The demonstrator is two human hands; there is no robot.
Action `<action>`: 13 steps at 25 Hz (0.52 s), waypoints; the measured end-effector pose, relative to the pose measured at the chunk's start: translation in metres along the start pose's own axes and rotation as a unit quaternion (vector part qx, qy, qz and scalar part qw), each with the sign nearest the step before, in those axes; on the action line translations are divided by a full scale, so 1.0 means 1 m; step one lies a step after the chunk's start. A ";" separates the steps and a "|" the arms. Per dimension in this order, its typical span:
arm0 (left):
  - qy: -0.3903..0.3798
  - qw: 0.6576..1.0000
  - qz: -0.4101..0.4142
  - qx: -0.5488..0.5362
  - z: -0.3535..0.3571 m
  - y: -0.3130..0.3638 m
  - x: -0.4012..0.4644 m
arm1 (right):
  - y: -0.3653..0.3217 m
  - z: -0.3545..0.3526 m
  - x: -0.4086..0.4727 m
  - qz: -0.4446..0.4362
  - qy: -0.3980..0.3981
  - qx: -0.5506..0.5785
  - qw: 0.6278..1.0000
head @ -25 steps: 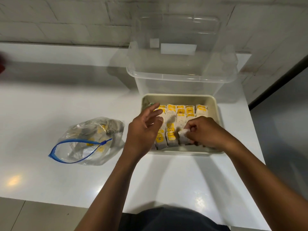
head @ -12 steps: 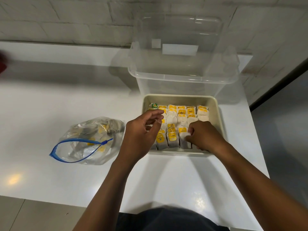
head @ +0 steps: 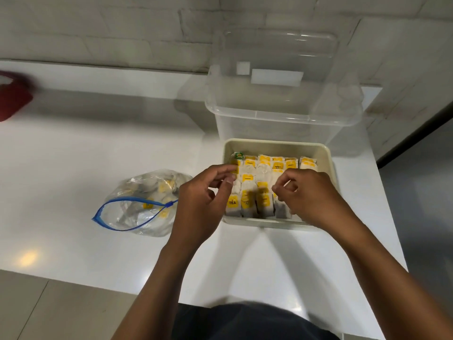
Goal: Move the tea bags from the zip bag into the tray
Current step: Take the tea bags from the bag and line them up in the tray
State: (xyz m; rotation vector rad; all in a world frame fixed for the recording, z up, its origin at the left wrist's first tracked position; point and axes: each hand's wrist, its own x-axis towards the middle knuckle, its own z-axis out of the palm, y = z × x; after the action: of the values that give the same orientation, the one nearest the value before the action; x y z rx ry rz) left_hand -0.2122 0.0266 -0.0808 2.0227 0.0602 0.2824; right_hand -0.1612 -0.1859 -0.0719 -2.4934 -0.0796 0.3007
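Note:
A beige tray (head: pixel 277 145) sits on the white table, packed with rows of tea bags (head: pixel 247 179) carrying yellow tags. To its left lies the clear zip bag (head: pixel 137 217), its blue-edged mouth open toward the front left, with a few tea bags (head: pixel 162 188) still inside. My left hand (head: pixel 203 200) hovers over the tray's left side, fingers loosely bent and apart, holding nothing. My right hand (head: pixel 311 195) is over the tray's front right corner, fingers curled in with no tea bag visible in them. It hides the bags beneath it.
A clear plastic box (head: pixel 282 111) with a lid stands right behind the tray, against the tiled wall. A blurred red object (head: pixel 12 99) lies at the far left. The table's front edge runs near my body, with floor tiles at lower left.
My right hand pushed a tea bag down into the tray's front row and has lifted off it. My left hand stayed over the tray's left side, shifting only slightly.

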 end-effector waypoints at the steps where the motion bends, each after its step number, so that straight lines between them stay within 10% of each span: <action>1: 0.011 1.000 -0.012 0.007 -0.007 0.000 -0.005 | -0.018 0.001 -0.009 -0.027 0.002 0.028 0.999; 13: 0.052 0.968 -0.095 0.224 -0.146 -0.075 -0.047 | -0.189 0.166 -0.039 -0.203 -0.098 0.125 0.966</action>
State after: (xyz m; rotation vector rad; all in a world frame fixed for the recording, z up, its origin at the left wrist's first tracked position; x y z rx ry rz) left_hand -0.2844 0.1812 -0.0930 2.4278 0.4146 0.2681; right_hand -0.2354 0.0568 -0.0825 -2.1288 -0.5886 0.3568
